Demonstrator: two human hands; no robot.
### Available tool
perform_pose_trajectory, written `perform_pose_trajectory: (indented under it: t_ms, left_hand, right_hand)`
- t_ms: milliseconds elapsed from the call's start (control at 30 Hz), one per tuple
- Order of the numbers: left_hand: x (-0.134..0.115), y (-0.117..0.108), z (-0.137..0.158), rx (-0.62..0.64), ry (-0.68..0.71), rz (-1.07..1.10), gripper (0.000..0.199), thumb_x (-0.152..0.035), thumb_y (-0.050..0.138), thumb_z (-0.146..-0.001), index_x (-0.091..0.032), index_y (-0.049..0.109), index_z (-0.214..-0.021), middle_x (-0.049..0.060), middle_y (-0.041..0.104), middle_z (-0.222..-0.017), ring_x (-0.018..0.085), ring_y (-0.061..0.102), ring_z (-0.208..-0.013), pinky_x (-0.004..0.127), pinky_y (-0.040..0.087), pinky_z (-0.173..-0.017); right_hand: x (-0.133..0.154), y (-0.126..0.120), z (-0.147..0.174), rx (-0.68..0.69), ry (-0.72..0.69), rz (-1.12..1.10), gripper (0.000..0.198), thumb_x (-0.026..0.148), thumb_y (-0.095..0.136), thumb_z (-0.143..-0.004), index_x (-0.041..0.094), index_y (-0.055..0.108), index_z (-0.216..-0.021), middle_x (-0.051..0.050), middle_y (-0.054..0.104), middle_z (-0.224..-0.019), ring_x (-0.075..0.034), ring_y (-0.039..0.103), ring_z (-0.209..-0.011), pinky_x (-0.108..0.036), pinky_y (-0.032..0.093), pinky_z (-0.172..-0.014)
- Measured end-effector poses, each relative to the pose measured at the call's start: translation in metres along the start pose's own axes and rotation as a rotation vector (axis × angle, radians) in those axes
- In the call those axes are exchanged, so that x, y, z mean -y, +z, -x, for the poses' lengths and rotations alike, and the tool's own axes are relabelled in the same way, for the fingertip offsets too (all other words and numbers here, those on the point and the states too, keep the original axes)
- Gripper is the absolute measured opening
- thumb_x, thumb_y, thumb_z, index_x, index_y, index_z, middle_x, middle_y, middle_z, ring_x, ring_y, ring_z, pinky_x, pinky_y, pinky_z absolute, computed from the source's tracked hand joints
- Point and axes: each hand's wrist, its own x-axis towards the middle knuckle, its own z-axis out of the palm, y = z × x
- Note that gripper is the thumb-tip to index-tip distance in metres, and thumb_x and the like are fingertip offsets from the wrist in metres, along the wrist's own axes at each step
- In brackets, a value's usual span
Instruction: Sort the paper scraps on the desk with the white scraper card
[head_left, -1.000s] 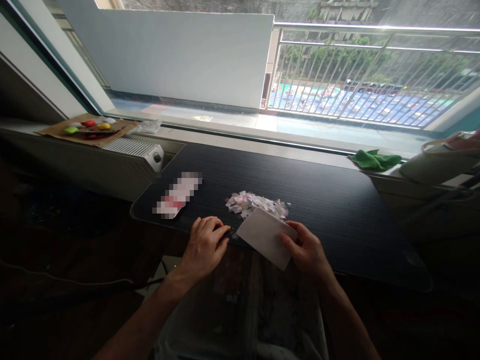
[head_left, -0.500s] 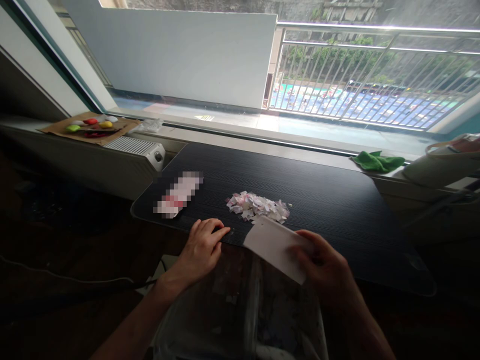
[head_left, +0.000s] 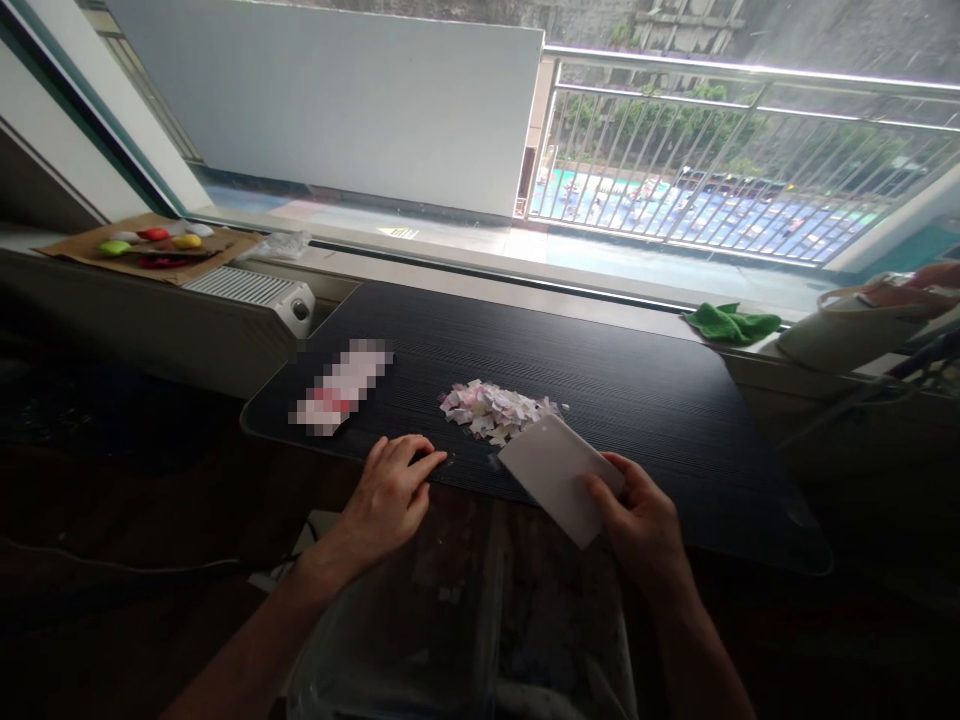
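Head view: L hand (head_left: 394, 490) rests palm down at near edge of dark counter (head_left: 645, 410), fingers loosely bent, not closed on anything visible; tiny stray bits near index tip. R hand (head_left: 637, 505) grips white card (head_left: 555, 475) btwn thumb & fingers at card's R side. Card is tilted, far corner overlaps near side of scrap pile (head_left: 487, 408) in view; touching or not, can't tell.

Scrap pile = small white/pinkish pcs, heaped approx mid-counter, toward front. Clear plastic container (head_left: 397, 640) is below front edge, btwn forearms; too dim to read contents, a few pale flecks show, inside or on wall unclear.

Progress (my call): scraps mostly in one heap, so gathering looks done; heap sits on counter, so bulk of work seems left. Early-ish stage.

Other: pixelated pink-white item (head_left: 341, 390) on counter's L side, apart from pile; green cloth (head_left: 731, 322) on sill, far R.
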Motion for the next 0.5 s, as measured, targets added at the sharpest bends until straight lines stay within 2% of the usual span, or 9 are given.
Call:
perform_pose_trajectory:
  t_ms: [133,300,500]
  left_hand:
    - [-0.0019,-0.0011,0.0003,0.015,-0.024,0.000,0.042,-0.009,0.041,-0.082,-0.017,0.061,-0.118,0.010,0.058,-0.114,0.026,0.054,-0.114,0.057,0.034,-0.104]
    - [-0.0026,-0.0020,0.0012,0.040,-0.038,0.011,0.044,-0.009,0.041,-0.081,-0.018,0.060,-0.120,0.010,0.057,-0.117,0.026,0.052,-0.116,0.058,0.031,-0.106]
    - [-0.0022,-0.0013,0.0021,0.045,-0.053,0.012,0.044,-0.010,0.045,-0.080,-0.018,0.060,-0.120,0.010,0.057,-0.117,0.026,0.052,-0.117,0.058,0.031,-0.108]
  right_hand:
    - [-0.0019,0.0134,0.0020,0.132,0.001,-0.041,0.041,0.044,0.066,-0.072,0.016,0.067,-0.102,-0.004,0.072,-0.076,-0.019,0.063,-0.063,-0.027,0.049,-0.054]
    - [-0.0030,0.0088,-0.0019,0.069,0.038,-0.071,0.042,0.044,0.068,-0.070,0.015,0.067,-0.101,-0.004,0.072,-0.076,-0.019,0.063,-0.066,-0.027,0.049,-0.055]
    - [-0.0067,0.0147,-0.0055,0.164,0.032,-0.032,0.041,0.043,0.066,-0.069,0.014,0.068,-0.099,-0.003,0.070,-0.073,-0.018,0.062,-0.064,-0.027,0.047,-0.055]
